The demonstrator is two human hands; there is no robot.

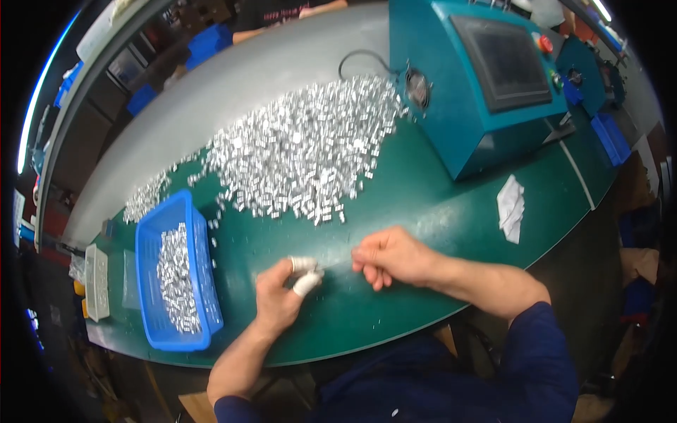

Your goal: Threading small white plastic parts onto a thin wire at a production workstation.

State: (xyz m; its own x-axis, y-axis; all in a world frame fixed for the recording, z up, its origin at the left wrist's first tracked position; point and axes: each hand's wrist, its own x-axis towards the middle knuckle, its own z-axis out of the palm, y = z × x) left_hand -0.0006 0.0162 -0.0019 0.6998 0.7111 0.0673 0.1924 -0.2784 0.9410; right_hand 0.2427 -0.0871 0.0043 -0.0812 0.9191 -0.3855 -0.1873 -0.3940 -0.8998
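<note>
My left hand point(281, 292) is over the green table, with white covers on its thumb and one finger. These two covered tips pinch together, and a tiny pale thing seems to show between them, too small to name. To its right my right hand point(390, 258) is bare, its fingers curled and the thumb pressed to the forefinger; whatever they may hold is hidden. Beyond both hands spreads a big heap of small silvery metal pieces point(296, 148). More such pieces lie in a blue plastic basket point(217, 310) left of my left hand.
A teal machine point(441, 134) with a dark screen and a red button stands at the far right. A crumpled white cloth point(510, 209) lies right of my right hand. At the left edge sits a pale tray point(103, 282). Another person's forearm point(323, 8) shows across the table.
</note>
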